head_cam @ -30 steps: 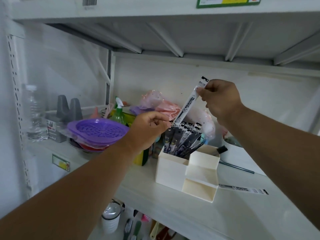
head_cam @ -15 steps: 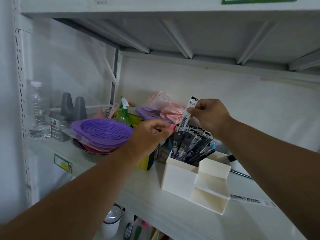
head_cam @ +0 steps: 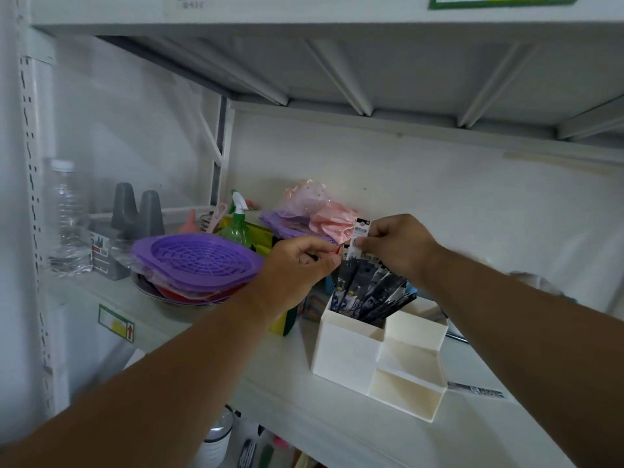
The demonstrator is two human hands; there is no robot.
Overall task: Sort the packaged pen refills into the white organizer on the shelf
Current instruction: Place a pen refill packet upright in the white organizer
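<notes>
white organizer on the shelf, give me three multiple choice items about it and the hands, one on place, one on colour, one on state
1. Which compartment of the white organizer holds the refill packs?
A. the tall back-left one
B. the lowest front one
C. the middle step

2. What colour is the slotted basket left of the hands?
A. green
B. purple
C. white

3. What is the right hand doing?
A. lying flat on the shelf
B. pinching a packaged refill above the organizer
C. hanging with nothing in it

Key: 1 A, the dark packs stand in the tall compartment, and what shows of the stepped ones is bare. 2 B, its grid is plainly purple. 3 B, thumb and fingers close on the pack's top end.
</notes>
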